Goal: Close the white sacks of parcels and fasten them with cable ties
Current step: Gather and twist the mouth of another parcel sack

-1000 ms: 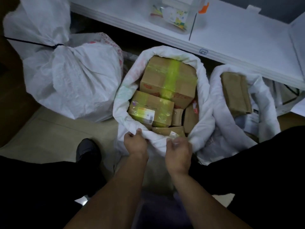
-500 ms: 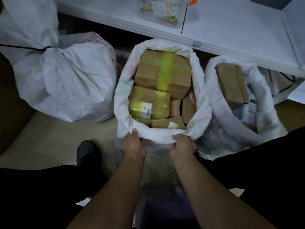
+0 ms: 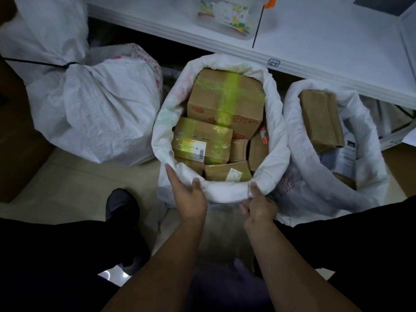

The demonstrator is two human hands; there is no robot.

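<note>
Whoever's wearing the camera has black trousers on both legs, a dark rounded-toe shoe on the left, and forearms, left hand and right hand all bare.

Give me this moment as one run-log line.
middle sack: open, rim rolled, parcels showing | left hand: flat against near rim | right hand: grips near rim | left sack: tied shut | right sack: open
</note>
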